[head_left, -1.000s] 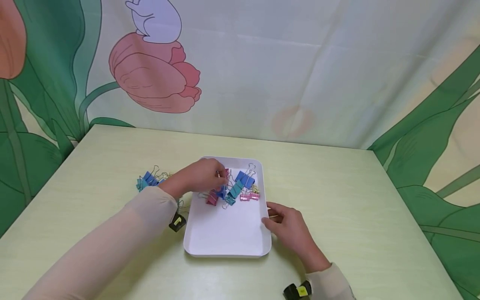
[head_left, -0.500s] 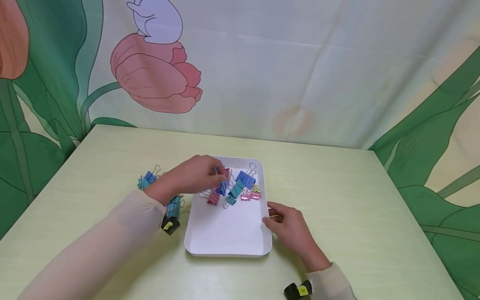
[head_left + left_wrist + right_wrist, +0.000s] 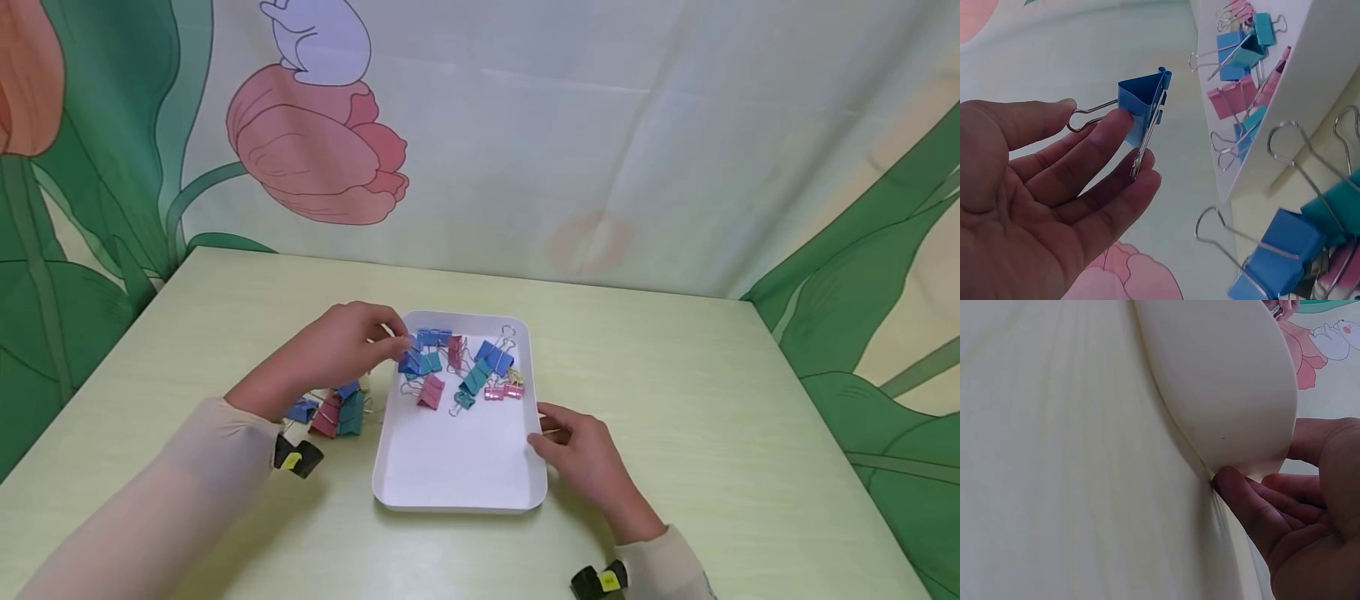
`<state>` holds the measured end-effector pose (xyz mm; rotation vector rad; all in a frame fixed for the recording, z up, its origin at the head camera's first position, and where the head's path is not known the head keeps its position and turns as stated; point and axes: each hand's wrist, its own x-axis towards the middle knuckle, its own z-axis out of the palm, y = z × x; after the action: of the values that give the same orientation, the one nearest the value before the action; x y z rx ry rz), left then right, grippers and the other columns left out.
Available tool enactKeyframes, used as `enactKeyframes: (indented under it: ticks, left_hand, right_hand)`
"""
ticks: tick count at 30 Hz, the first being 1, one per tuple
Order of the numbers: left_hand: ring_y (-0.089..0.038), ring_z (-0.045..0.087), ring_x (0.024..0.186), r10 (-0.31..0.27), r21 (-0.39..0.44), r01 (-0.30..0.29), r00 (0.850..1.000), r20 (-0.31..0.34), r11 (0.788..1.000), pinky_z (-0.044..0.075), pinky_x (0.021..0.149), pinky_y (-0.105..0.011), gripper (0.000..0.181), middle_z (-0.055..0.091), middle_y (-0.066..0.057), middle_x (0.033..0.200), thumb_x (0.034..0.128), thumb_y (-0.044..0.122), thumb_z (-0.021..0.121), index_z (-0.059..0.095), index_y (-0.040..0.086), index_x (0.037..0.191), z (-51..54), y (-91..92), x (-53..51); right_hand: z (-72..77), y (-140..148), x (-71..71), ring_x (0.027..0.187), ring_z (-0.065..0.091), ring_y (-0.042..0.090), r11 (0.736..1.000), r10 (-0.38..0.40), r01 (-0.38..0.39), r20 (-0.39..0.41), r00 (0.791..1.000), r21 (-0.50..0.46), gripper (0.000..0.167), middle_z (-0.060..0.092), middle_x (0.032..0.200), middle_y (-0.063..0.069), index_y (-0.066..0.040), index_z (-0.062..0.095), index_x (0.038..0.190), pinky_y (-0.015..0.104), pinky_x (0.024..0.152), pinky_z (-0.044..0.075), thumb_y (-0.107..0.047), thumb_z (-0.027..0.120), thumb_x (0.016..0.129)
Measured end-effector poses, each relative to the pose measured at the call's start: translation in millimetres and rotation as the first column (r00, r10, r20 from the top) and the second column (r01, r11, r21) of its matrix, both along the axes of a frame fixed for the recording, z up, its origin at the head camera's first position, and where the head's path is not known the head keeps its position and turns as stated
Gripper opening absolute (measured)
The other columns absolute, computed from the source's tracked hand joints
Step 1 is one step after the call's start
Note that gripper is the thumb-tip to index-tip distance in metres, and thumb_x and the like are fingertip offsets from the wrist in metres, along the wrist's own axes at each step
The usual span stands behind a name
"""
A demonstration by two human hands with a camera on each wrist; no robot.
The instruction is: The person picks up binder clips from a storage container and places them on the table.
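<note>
My left hand (image 3: pixel 348 343) hovers at the tray's left rim. It pinches a blue binder clip (image 3: pixel 1141 103) between thumb and fingers, with the thumb at one wire handle. The white tray (image 3: pixel 457 467) lies flat on the table, holding several binder clips at its far end, among them a pink clip (image 3: pixel 431 392), a teal clip (image 3: pixel 474 377) and a blue clip (image 3: pixel 495 357). My right hand (image 3: pixel 585 450) grips the tray's right edge; in the right wrist view its fingertips (image 3: pixel 1232 478) touch the outer wall low down.
Left of the tray, partly under my left forearm, lies a pile of binder clips, including a red clip (image 3: pixel 325 417) and a teal clip (image 3: pixel 350 414). A printed curtain (image 3: pixel 480 150) hangs behind the table (image 3: pixel 675 375).
My left hand has moved left from over the middle of the clips to the tray's left rim, carrying the blue binder clip. My right hand stays on the tray's edge.
</note>
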<state>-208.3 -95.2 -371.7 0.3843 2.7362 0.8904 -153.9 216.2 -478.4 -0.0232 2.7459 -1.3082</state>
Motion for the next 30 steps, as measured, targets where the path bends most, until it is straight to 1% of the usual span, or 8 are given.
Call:
enactKeyframes:
  ticks: [3,5,8,15,19,21,26,30]
  left_hand:
    - [-0.025,0.063,0.098,0.029,0.019,-0.029,1.000,0.004,0.999,0.057,0.074,-0.033,0.028,0.070,-0.006,0.107,0.0961,0.034,0.059,0.063,0.015,0.115,1.6,-9.8,2.8]
    - [-0.026,0.063,0.100,0.045,0.030,-0.045,0.999,-0.001,0.999,0.057,0.075,-0.034,0.027,0.069,-0.006,0.107,0.0960,0.034,0.059,0.064,0.015,0.115,2.2,-16.1,5.2]
    - [-0.028,0.065,0.101,0.064,0.050,-0.064,0.998,-0.002,0.997,0.058,0.079,-0.039,0.027,0.070,-0.006,0.106,0.0968,0.034,0.058,0.063,0.015,0.115,1.8,-26.4,8.3]
    - [-0.028,0.066,0.105,0.067,0.105,-0.065,0.998,-0.016,0.992,0.053,0.089,-0.050,0.031,0.072,-0.006,0.108,0.0979,0.038,0.055,0.063,0.014,0.116,0.1,-55.1,12.4]
    - [-0.032,0.063,0.110,0.098,0.142,-0.096,0.995,-0.009,0.985,0.049,0.095,-0.056,0.035,0.071,-0.008,0.113,0.0983,0.041,0.053,0.061,0.014,0.119,0.4,-74.2,13.2]
    - [-0.034,0.061,0.112,0.115,0.150,-0.113,0.993,-0.008,0.982,0.048,0.095,-0.058,0.038,0.070,-0.010,0.115,0.0983,0.043,0.052,0.060,0.013,0.120,-1.3,-83.8,12.4]
    - [-0.035,0.058,0.114,0.153,0.115,-0.150,0.988,-0.015,0.982,0.048,0.091,-0.056,0.041,0.069,-0.013,0.117,0.0990,0.044,0.050,0.059,0.011,0.121,-10.5,-104.6,9.8]
    - [-0.036,0.059,0.112,0.153,0.058,-0.151,0.988,-0.027,0.987,0.050,0.088,-0.054,0.040,0.068,-0.013,0.116,0.0993,0.043,0.050,0.060,0.010,0.119,-19.9,-112.1,7.0]
  right_hand:
    - [-0.1,0,-0.3,0.090,0.070,0.016,1.000,0.001,-0.001,0.002,1.000,-0.003,0.046,0.071,0.105,0.005,-0.011,0.061,0.131,0.031,0.079,0.059,-0.015,0.071,0.086]
    - [0.0,0,-0.4,0.091,0.070,0.016,1.000,0.004,-0.004,0.002,1.000,0.000,0.046,0.071,0.106,0.005,-0.011,0.061,0.131,0.031,0.080,0.059,-0.016,0.071,0.087]
    - [0.6,0,-0.6,0.092,0.069,0.017,1.000,0.005,-0.005,0.003,1.000,0.009,0.046,0.071,0.106,0.005,-0.011,0.061,0.131,0.032,0.081,0.059,-0.016,0.071,0.087]
    - [1.8,0,-1.1,0.092,0.069,0.017,1.000,0.005,-0.005,0.009,1.000,0.012,0.046,0.071,0.106,0.005,-0.011,0.060,0.132,0.031,0.081,0.058,-0.015,0.071,0.087]
    - [2.5,0,-0.8,0.092,0.069,0.017,1.000,0.005,-0.005,0.003,1.000,0.014,0.046,0.071,0.106,0.005,-0.011,0.061,0.131,0.031,0.081,0.058,-0.015,0.071,0.087]
    - [3.1,-1,-0.6,0.092,0.069,0.017,1.000,0.005,-0.005,-0.001,1.000,0.010,0.046,0.071,0.106,0.006,-0.011,0.061,0.131,0.032,0.081,0.059,-0.015,0.071,0.087]
    - [3.3,-1,-0.2,0.091,0.069,0.017,1.000,0.004,-0.004,0.000,1.000,0.007,0.046,0.071,0.106,0.006,-0.011,0.061,0.131,0.032,0.080,0.059,-0.014,0.071,0.087]
    - [2.3,0,-0.2,0.091,0.069,0.017,1.000,0.005,-0.005,0.002,1.000,0.003,0.046,0.071,0.106,0.006,-0.011,0.061,0.131,0.032,0.081,0.058,-0.015,0.071,0.087]
